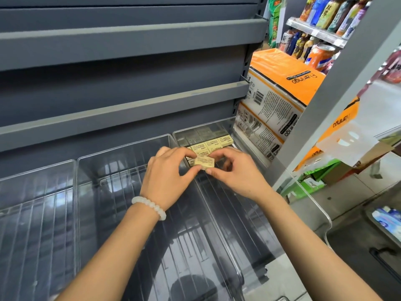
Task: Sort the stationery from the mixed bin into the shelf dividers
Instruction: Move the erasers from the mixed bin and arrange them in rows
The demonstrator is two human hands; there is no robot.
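Both hands pinch one eraser (204, 162) | left hand (171, 172) | right hand (235, 170) | above rightmost clear divider (219, 205)

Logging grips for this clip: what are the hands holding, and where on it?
One small cream eraser, pinched between both hands: left hand at its left end, right hand at its right.

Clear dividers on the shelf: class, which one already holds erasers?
The rightmost clear divider, beside the orange-and-white packs. Cream boxed erasers sit at its back; the two dividers to its left hold none. Both hands pinch one more eraser above it.
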